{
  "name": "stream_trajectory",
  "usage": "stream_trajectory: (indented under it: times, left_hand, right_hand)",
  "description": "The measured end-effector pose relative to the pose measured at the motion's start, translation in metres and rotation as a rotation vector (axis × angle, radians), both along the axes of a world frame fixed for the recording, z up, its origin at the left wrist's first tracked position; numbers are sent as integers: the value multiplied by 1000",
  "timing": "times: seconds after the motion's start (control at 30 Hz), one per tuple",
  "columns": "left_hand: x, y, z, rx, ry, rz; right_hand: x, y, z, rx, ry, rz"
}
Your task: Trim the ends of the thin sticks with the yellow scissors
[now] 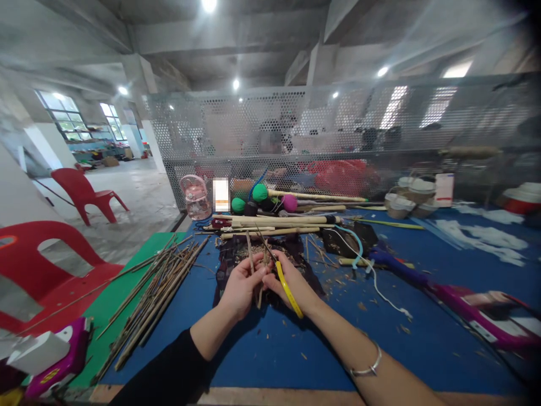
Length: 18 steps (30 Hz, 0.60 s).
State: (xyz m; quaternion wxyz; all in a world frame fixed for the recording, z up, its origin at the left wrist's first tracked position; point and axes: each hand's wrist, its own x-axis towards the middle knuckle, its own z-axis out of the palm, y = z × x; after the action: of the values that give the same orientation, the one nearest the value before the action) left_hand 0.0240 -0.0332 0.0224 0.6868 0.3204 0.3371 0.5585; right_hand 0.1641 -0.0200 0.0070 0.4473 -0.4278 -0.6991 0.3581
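Over the dark cloth (313,276) strewn with brown shavings, my two hands meet near the middle of the table. My left hand (236,287) is closed round a thin brown twig (249,251), which points up and away from me. Yellow-handled scissors (288,291) sit in my right hand (298,285), their dark blades running up to the left between the hands. My right fingertips touch the left ones, and whether they also pinch a twig piece is hard to see. To the left lies a loose pile of long twigs (160,299).
Pale sticks (279,221) and green balls (260,192) lie behind the cloth, before a perforated metal screen (253,124). Purple-and-white glue guns (486,321) rest at right and near left. A pink bottle (196,198), small baskets (399,204) and red chairs (54,270) stand around.
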Motion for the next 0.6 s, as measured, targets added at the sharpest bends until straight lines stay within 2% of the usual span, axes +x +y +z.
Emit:
stream_trajectory:
  times: [0.3,0.6]
  left_hand:
    - [2,1,-6,23,26,-24]
    - [2,2,-9,42,58,25]
  right_hand:
    - [-1,-5,7,44,-45,-14]
    - [-5,-5,3,44,-59,-67]
